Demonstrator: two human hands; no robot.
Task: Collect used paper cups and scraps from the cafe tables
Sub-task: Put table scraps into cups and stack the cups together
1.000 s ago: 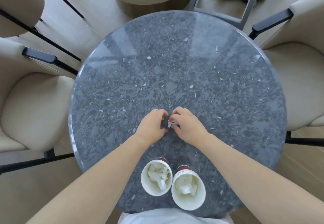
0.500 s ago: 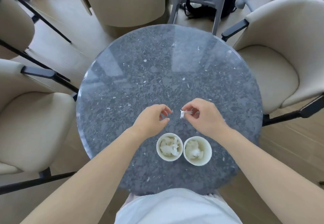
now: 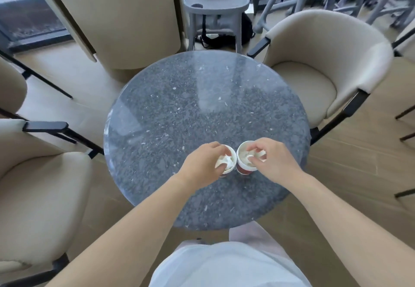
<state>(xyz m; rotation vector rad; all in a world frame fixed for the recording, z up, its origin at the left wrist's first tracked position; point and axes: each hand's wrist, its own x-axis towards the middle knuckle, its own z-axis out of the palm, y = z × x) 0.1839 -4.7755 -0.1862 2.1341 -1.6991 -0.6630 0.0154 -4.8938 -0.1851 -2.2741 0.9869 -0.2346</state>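
From the head camera, looking down over the person's arms: a round table (image 3: 202, 107) with a dark grey speckled top stands in the middle of the floor. Two paper cups stand side by side on its near half. Their rims are so close that I cannot tell whether they touch.

The left hand (image 3: 202, 165) is over the left cup (image 3: 233, 162). Its fingers are curled down over the far rim and its thumb is at the near rim, so it grips the cup from the top. The right hand (image 3: 271, 161) does the same with the right cup (image 3: 244, 170), fingers bent round the right side of the rim. That cup's red wall shows below its white lip.

Both cups hold crumpled white paper scraps, one wad in the left cup (image 3: 226, 159) and one in the right (image 3: 243, 154). Each wad is partly covered by fingers. I cannot tell whether either hand also pinches a scrap.

A beige armchair (image 3: 314, 73) stands at the table's far right and another (image 3: 33, 185) at its near left. Beyond the far edge is a grey high chair (image 3: 216, 10) with a black bag (image 3: 224, 38) on the floor under it. The person's white clothing (image 3: 224, 266) fills the near edge of the view.
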